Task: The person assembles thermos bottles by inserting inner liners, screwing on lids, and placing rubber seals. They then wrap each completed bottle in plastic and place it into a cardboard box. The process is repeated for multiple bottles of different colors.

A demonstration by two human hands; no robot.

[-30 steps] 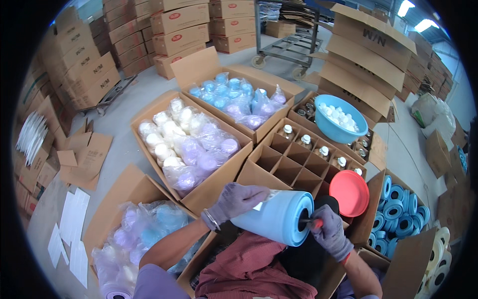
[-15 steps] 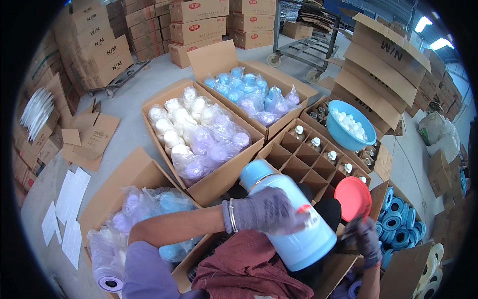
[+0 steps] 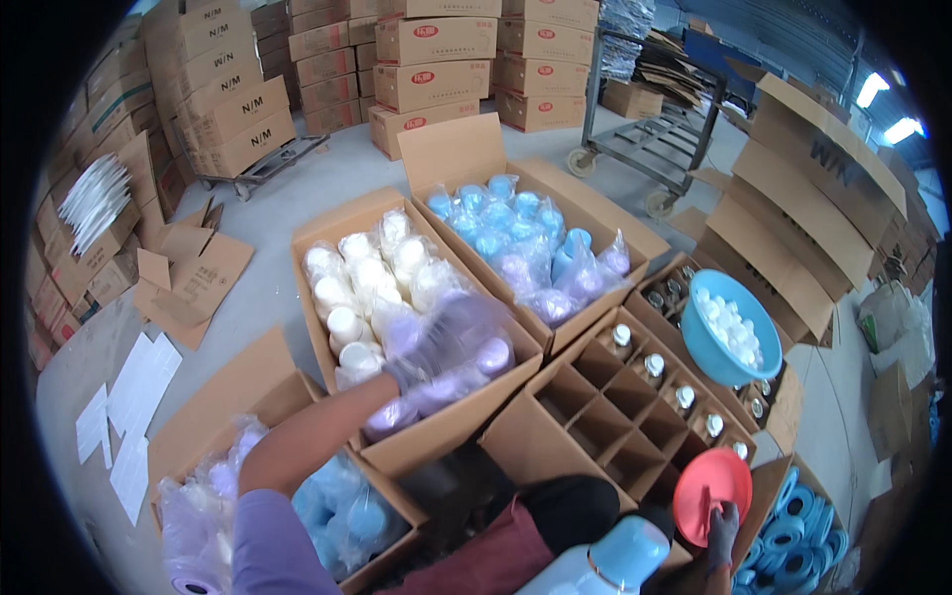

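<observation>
The left hand (image 3: pixel 458 332), gloved and blurred, is above the bagged purple containers (image 3: pixel 492 357), toward the right corner of their open carton (image 3: pixel 441 418); I cannot tell if its fingers are apart. The right hand (image 3: pixel 724 528) is at the near edge of the red dish (image 3: pixel 716 476), its grip unclear. The light-blue flask (image 3: pixel 601 562) lies tilted beside the dark-red cloth (image 3: pixel 471 557), near the divided carton (image 3: pixel 540 443).

- two gloved hands: left hand (image 3: pixel 451 342), right hand (image 3: pixel 724 531)
- one blue flask (image 3: pixel 595 567), left of the right hand
- one red dish (image 3: pixel 716 474), at the right hand
- one blue basin (image 3: pixel 714 357), beyond it
- five white-capped bottles (image 3: pixel 685 398), beyond it too
</observation>
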